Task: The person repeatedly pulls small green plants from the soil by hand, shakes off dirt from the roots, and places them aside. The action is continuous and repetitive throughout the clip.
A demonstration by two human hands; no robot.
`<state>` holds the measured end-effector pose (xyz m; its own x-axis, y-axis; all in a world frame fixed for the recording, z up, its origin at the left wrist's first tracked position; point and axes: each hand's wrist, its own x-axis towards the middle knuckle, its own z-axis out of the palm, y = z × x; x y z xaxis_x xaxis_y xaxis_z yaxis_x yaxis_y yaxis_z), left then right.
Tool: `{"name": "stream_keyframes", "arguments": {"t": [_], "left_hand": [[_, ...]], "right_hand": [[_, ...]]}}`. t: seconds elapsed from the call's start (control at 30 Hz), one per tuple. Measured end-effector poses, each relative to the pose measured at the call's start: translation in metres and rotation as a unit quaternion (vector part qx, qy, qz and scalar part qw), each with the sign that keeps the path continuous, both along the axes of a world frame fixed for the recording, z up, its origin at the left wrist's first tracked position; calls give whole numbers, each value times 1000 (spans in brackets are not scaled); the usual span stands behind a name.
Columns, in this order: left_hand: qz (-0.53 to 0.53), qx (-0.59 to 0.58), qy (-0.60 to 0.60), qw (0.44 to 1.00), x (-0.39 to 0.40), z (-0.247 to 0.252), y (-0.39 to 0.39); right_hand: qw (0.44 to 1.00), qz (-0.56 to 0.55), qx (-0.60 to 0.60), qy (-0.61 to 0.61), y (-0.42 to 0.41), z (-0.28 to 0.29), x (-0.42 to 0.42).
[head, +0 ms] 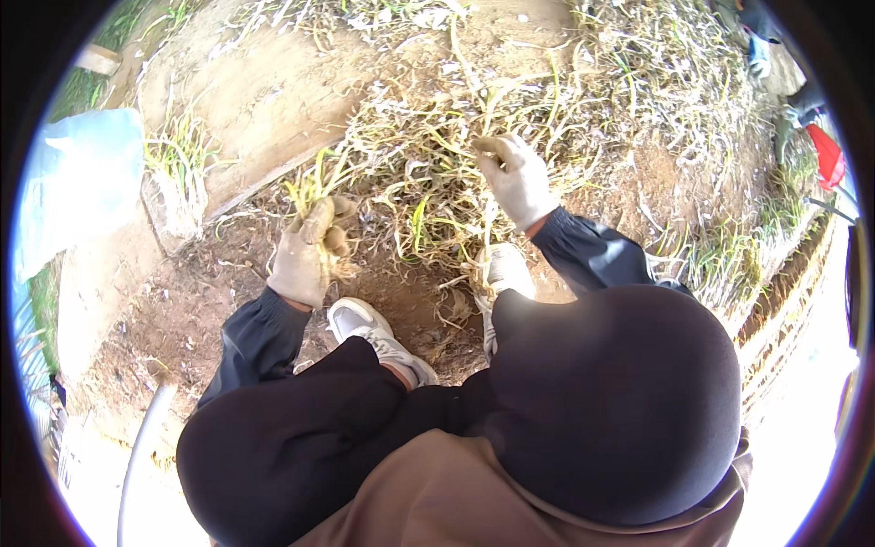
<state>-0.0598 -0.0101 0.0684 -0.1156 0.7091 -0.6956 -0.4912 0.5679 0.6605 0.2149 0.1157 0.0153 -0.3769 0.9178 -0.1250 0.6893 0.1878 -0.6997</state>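
Note:
My left hand (pixel 311 249), in a soiled pale work glove, is closed on a small bunch of green-leaved plants (pixel 316 181); their roots stick out below the fingers. My right hand (pixel 516 179), gloved the same way, hovers at the right side of a heap of uprooted plants and dry stalks (pixel 427 171). Its thumb and forefinger are curled towards each other, and whether anything thin is between them cannot be told. The heap lies on brown soil in front of my shoes, with green and yellowed leaves tangled together.
A separate bunch of plants (pixel 179 164) lies at the left, beside a pale plastic sheet or bag (pixel 92 178). More stalks cover the ground at the upper right. My light shoes (pixel 376 335) stand on the soil. Another person's gloved hand (pixel 786 123) shows at the far right, near a red object (pixel 826 156).

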Motion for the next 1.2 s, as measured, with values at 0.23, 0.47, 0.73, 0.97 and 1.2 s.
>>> {"name": "stream_keyframes", "arguments": {"t": [0.23,0.47,0.73,0.97,1.2], "left_hand": [[-81,-2,3,997,14,10,6],[-87,-8,-33,996,30,10,8],[-138,1,-17,990,25,14,5],[-227,-38,8,973,28,23,7],[-185,-103,-18,977,27,27,4]], "right_hand": [[954,87,-104,268,-39,32,-30],[945,258,-39,198,-49,56,-51],[935,94,-278,201,-36,58,-50],[864,120,-451,188,-33,57,-52],[949,-78,-218,215,9,51,-23]]}}
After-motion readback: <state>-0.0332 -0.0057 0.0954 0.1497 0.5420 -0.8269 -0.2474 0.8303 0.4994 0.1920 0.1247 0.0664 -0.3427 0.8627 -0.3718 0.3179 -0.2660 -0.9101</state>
